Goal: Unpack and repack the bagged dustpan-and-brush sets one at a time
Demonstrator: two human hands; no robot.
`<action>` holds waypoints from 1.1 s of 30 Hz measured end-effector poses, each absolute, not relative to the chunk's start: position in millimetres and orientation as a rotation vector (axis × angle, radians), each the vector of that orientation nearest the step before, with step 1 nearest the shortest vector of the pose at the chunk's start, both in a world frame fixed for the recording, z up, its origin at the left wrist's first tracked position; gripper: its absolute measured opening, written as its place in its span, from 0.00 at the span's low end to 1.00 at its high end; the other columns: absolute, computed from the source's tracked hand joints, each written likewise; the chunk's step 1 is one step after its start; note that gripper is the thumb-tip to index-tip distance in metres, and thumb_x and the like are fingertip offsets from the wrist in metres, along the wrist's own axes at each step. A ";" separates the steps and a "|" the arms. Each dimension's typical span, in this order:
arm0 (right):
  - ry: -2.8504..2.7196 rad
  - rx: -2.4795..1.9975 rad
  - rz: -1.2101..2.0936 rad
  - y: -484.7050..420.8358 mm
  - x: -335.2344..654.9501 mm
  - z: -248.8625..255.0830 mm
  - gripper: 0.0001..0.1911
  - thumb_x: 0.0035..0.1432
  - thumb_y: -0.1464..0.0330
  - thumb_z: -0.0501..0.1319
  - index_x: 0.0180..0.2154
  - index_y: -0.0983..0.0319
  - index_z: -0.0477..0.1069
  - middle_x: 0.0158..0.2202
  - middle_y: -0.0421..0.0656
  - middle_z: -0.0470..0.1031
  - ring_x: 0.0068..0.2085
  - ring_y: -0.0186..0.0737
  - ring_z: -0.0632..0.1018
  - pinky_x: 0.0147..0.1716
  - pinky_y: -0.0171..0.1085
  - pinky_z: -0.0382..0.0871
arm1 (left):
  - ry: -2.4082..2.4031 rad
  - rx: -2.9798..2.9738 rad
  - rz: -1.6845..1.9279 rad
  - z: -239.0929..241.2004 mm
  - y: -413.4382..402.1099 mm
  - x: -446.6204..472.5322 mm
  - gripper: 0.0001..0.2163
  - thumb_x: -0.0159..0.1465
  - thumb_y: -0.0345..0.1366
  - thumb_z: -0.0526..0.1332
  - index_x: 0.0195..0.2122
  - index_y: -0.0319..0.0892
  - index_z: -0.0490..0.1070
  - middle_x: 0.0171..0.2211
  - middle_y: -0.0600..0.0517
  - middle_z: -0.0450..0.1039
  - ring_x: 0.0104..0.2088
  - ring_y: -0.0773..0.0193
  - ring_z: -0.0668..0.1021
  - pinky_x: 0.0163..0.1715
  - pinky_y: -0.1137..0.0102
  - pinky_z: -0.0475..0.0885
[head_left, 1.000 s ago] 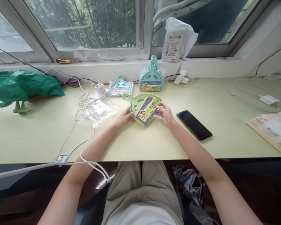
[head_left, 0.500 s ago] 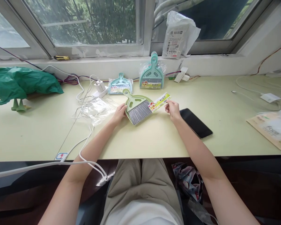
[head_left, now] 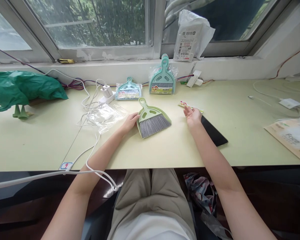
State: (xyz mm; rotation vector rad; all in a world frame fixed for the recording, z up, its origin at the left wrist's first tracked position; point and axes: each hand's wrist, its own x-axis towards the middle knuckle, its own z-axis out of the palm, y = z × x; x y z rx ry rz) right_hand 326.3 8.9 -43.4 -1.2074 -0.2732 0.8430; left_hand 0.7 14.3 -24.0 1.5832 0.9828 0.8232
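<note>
My left hand (head_left: 131, 122) grips the left edge of a light green dustpan (head_left: 165, 115) on the table. Nested in the pan is a small green hand brush, its grey bristles (head_left: 154, 126) facing up and its handle pointing away from me. To the right, my right hand (head_left: 193, 116) has its palm turned up and its fingers apart. Just beyond those fingers is a colourful label card (head_left: 183, 104), partly hidden by the hand. A black smartphone (head_left: 214, 131) lies beside my right wrist, partly covered by the forearm.
Packaged blue (head_left: 129, 90) and teal (head_left: 162, 78) dustpan sets stand at the back. Clear plastic wrap (head_left: 102, 116) and white cables (head_left: 88, 155) lie on the left, near a green bag (head_left: 27, 88). A beige packet (head_left: 291, 138) lies on the far right.
The label card has gone right, away from the brush, and my right hand has opened from its pinch on it. The dustpan and brush have shifted slightly right and turned a little.
</note>
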 end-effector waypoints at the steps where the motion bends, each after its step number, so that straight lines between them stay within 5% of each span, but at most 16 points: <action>1: -0.259 -1.210 0.841 8.6 325.2 -43.1 0.04 0.56 0.70 0.48 0.33 0.59 0.59 0.51 0.49 0.72 0.46 0.34 0.80 0.39 0.35 0.76 | 0.977 1.580 0.816 -23.8 14.0 0.9 0.13 0.60 0.44 0.57 0.34 0.40 0.73 0.28 0.52 0.70 0.31 0.64 0.72 0.30 0.70 0.65; 5: -0.221 -1.245 0.823 7.9 320.4 -41.8 0.10 0.53 0.72 0.50 0.39 0.58 0.61 0.52 0.46 0.69 0.48 0.33 0.78 0.39 0.35 0.75 | 0.985 1.582 0.795 -22.9 12.5 1.7 0.13 0.60 0.44 0.57 0.35 0.40 0.73 0.30 0.52 0.71 0.30 0.65 0.71 0.29 0.71 0.65; 10: -0.401 -1.323 0.757 3.1 302.9 -36.4 0.18 0.53 0.71 0.52 0.47 0.54 0.62 0.44 0.39 0.72 0.38 0.32 0.78 0.35 0.33 0.72 | 0.983 1.608 0.789 -24.5 12.3 2.5 0.15 0.60 0.46 0.57 0.37 0.39 0.74 0.31 0.52 0.71 0.29 0.66 0.71 0.28 0.71 0.65; 14: -1.152 -1.390 0.440 -14.5 268.1 -25.2 0.10 0.58 0.66 0.54 0.40 0.58 0.70 0.41 0.43 0.75 0.37 0.37 0.75 0.38 0.37 0.69 | 0.976 1.690 0.775 -27.9 10.9 4.8 0.18 0.61 0.48 0.56 0.40 0.39 0.75 0.29 0.52 0.71 0.28 0.65 0.70 0.28 0.71 0.65; 19: -1.866 -1.534 0.025 -39.8 221.5 -18.1 0.12 0.63 0.60 0.55 0.37 0.58 0.74 0.40 0.48 0.76 0.45 0.48 0.72 0.43 0.43 0.65 | 0.981 1.858 0.808 -25.9 -2.7 14.9 0.22 0.65 0.50 0.52 0.51 0.41 0.73 0.34 0.52 0.74 0.29 0.65 0.70 0.26 0.73 0.65; 25: -1.870 -1.686 -0.162 -43.4 206.2 -17.6 0.17 0.62 0.55 0.56 0.41 0.61 0.72 0.42 0.48 0.75 0.45 0.48 0.72 0.42 0.41 0.64 | 1.094 1.971 0.883 -18.6 -23.5 29.7 0.25 0.68 0.47 0.48 0.63 0.43 0.62 0.30 0.54 0.73 0.26 0.69 0.70 0.31 0.74 0.69; 33: -1.796 -1.655 0.006 -38.0 214.2 -17.3 0.14 0.63 0.57 0.54 0.33 0.59 0.69 0.37 0.44 0.71 0.43 0.44 0.71 0.39 0.38 0.62 | 1.042 2.078 0.870 -9.7 -25.5 29.7 0.25 0.71 0.48 0.41 0.61 0.44 0.64 0.35 0.52 0.75 0.25 0.69 0.70 0.30 0.73 0.69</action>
